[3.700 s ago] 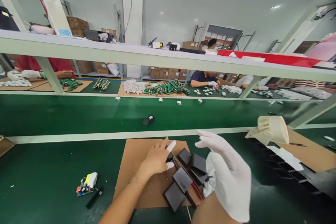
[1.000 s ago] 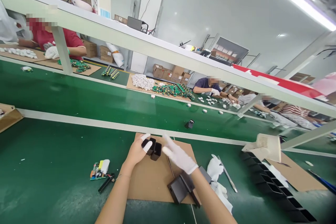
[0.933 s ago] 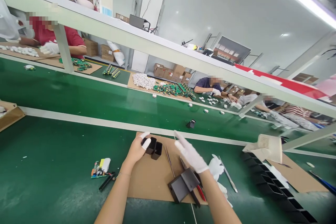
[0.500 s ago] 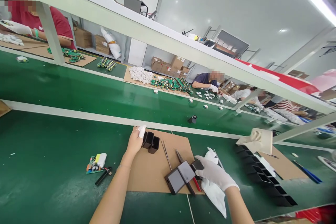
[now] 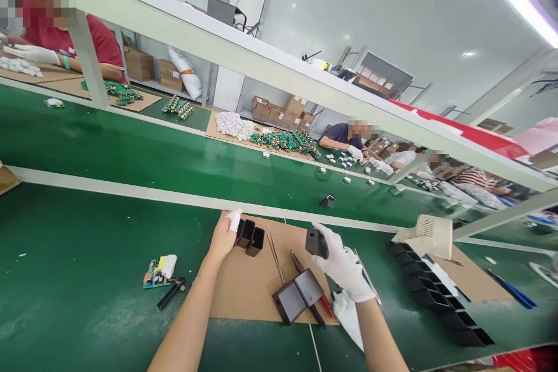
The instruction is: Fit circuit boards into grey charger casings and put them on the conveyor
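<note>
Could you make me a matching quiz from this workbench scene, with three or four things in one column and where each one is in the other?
Things:
1. black shell
2. two open black shells
3. small circuit board
4. white desk fan

Places:
A. on the green surface, left of the cardboard mat
B. held up in the gloved right hand
C. far right, past the gloved hand
D. standing on the mat, against the left hand

Pairs: 1-B, 2-D, 3-A, 4-C
</note>
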`<state>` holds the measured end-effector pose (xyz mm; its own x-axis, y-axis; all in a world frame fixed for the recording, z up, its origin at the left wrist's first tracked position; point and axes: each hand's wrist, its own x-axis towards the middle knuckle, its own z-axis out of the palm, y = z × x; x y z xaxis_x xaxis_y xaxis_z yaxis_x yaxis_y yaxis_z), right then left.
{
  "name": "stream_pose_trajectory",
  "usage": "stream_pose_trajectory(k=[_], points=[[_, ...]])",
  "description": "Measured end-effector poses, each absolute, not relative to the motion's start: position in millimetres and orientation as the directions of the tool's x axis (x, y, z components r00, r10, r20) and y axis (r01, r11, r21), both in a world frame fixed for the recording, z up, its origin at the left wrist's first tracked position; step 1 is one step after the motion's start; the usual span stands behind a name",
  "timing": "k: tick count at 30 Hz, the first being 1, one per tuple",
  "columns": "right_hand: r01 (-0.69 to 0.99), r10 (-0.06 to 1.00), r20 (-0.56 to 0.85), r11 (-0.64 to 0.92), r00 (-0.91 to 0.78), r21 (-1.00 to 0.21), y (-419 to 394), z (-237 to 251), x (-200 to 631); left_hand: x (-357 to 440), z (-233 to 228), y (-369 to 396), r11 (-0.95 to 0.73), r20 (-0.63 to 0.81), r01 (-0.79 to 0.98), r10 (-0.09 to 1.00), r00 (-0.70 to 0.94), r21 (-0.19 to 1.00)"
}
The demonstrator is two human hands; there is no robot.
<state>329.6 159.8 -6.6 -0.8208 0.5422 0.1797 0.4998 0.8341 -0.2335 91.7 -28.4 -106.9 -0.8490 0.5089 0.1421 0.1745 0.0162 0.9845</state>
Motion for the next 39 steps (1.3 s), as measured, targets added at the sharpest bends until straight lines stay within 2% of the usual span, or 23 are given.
stream_pose_trajectory(k=[4,14,23,28,34,36,39], points=[[0.375,0.426,0.113,0.872,-0.898,-0.315,140.0,-5.3,295.8,92.6,-103.7,-30.3,0.026,0.133,0.17,0.517,-0.846,0.985],[0.325,0.307,-0.111,0.912,-0.945,-0.251,103.6,-16.3,248.3,92.9,-101.5,-31.4,0.046,0.1,0.149,0.54,-0.836,0.988],[0.205,0.167,-0.126,0.884,-0.978,-0.42,99.4,-24.5,224.4,93.2,-90.2,-41.5,0.008,0.182,0.229,0.58,-0.794,0.973],[0.128,0.094,-0.097,0.883,-0.991,-0.452,94.8,-26.8,205.1,84.6,-93.8,-44.7,0.06,0.183,0.261,0.563,-0.806,0.964],[0.143,0.106,-0.107,0.888,-0.989,-0.438,101.5,-19.9,194.4,80.1,-100.2,-42.7,0.065,0.165,0.225,0.488,-0.857,0.972],[0.196,0.176,-0.087,0.886,-0.981,-0.421,108.5,-10.3,207.3,80.0,-98.8,-44.3,0.039,0.155,0.197,0.473,-0.867,0.98],[0.339,0.342,-0.061,0.862,-0.938,-0.377,122.3,3.2,247.2,79.8,-95.9,-45.5,0.0,0.128,0.144,0.462,-0.878,0.99]])
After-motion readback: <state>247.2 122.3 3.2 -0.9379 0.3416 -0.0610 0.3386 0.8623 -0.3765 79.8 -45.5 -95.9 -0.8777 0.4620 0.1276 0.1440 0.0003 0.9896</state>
